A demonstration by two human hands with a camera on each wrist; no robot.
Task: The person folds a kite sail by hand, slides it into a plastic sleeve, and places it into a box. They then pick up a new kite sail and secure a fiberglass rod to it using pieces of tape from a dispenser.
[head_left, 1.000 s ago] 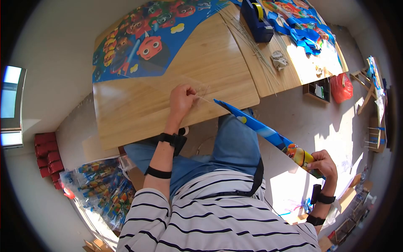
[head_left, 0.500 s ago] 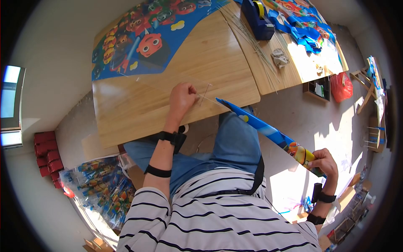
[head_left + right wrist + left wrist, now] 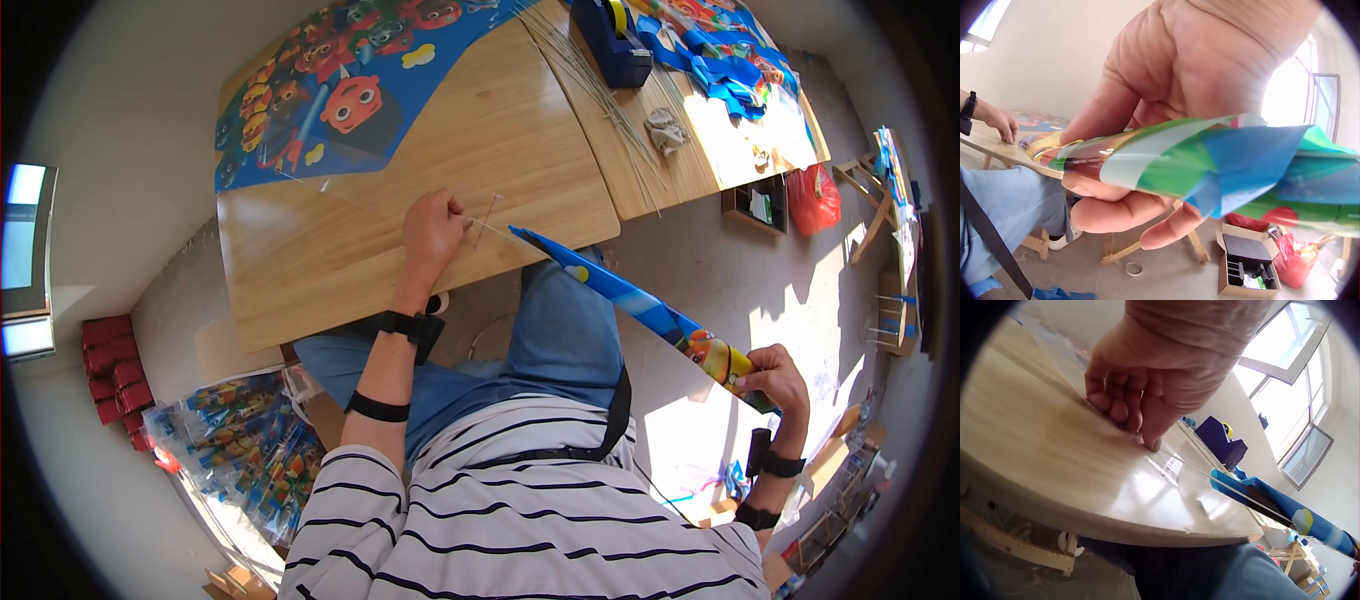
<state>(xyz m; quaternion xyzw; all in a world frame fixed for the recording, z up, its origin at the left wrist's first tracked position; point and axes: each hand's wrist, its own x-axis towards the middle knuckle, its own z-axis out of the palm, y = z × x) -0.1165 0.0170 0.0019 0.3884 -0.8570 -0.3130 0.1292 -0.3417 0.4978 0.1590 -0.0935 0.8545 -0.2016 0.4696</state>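
My right hand [image 3: 775, 378] grips the near end of a long, narrow roll of printed plastic sheet [image 3: 640, 307], blue with cartoon figures. In the right wrist view the thumb and fingers wrap this roll [image 3: 1166, 159], and loose blue and green folds stick out beyond them. Over the table's front part, my left hand [image 3: 432, 235] pinches the end of a thin pale stick or cord [image 3: 1191, 464] between thumb and fingertips. That thin line runs from the left fingertips to the roll's pointed tip and on along it. A small clear strip [image 3: 1166, 472] lies on the table close to the left fingertips.
A flat printed blue sheet [image 3: 350, 150] covers the wooden table's [image 3: 500, 130] far left. Behind to the right are a tape dispenser [image 3: 622, 55], several thin sticks [image 3: 600, 95], a crumpled wad [image 3: 665, 130] and blue ribbons [image 3: 735, 90]. Bagged printed pieces [image 3: 245, 450] lie at lower left.
The head view has shifted slightly. The right hand and roll have risen a little in it. The left hand keeps its pinch, and the crossing clear strip shows more plainly beside its fingertips.
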